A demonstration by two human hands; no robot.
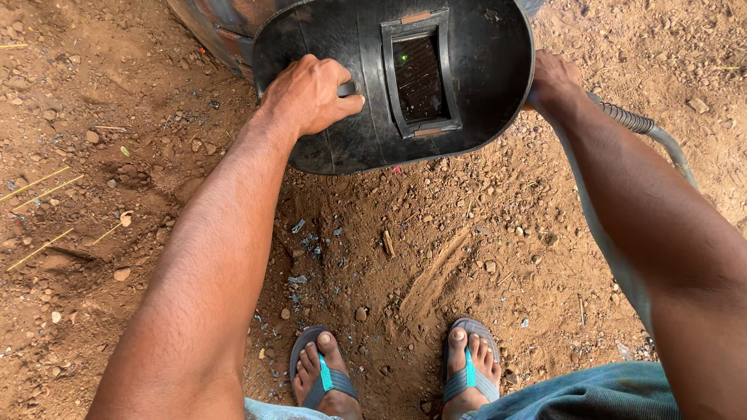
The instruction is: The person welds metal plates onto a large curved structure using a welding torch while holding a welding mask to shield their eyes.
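We stand outdoors on bare ground [436, 257], reddish-brown dirt, packed, littered with pebbles, small metal scraps and grey flakes, and a scrape mark runs between the feet. Thin yellow rods [43, 190] lie scattered at far left. Our left hand [311, 95] is closed around a handle on the inside of a black shield [342, 47], held up in front of us above the dirt, its dark window [419, 78] facing us. Our right hand [551, 82] sits just behind the shield's right edge; the fingers are hidden, so we cannot tell how open it is or what it grips. A ribbed grey cable [650, 128] runs from that hand down along the right forearm. A rusty dark drum [214, 27] shows at the top, behind the shield. Below, both feet in grey sandals [323, 377] with teal straps rest on the dirt, with denim at the bottom edge.
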